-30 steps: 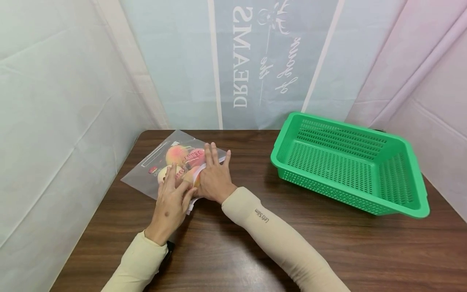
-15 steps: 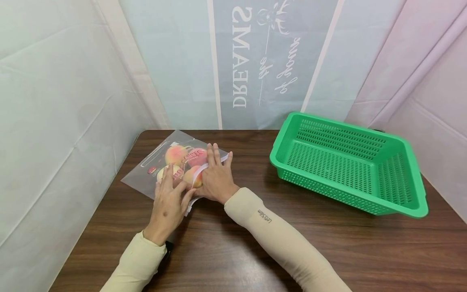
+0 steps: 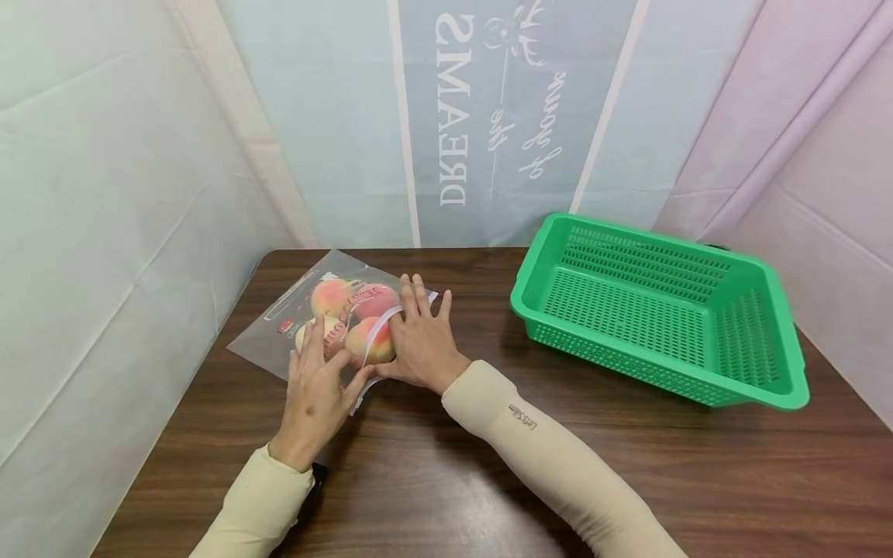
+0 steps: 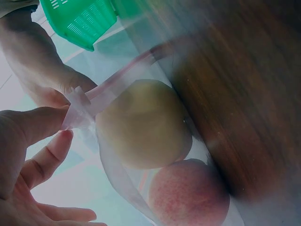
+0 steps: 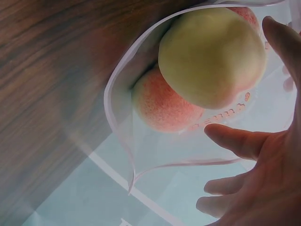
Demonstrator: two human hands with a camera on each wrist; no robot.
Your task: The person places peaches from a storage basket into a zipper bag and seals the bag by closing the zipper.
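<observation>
A clear zip bag (image 3: 260,341) with red printing lies on the table at the left in the head view. Several peaches are inside it, with one yellow-red peach (image 3: 372,341) close to the bag's mouth. My left hand (image 3: 312,403) lies at the bag's near side, and its thumb and a finger (image 4: 51,146) pinch the rim of the mouth. My right hand (image 3: 427,345) is spread at the mouth's right side. Its extended finger (image 5: 235,140) reaches at the opening beside a pale peach (image 5: 211,56); nothing is gripped. The right thumb tip comes near the left hand.
To the right stands a green perforated basket (image 3: 638,318) with nothing seen inside. The brown wooden table (image 3: 446,480) runs under everything. A printed cloth (image 3: 516,116) hangs behind the far edge, and white cloth (image 3: 105,232) walls the left side.
My right hand has shifted slightly right and toward me, off the peach by the mouth, which now shows more fully. The left hand stays almost in place. The view has shifted a little.
</observation>
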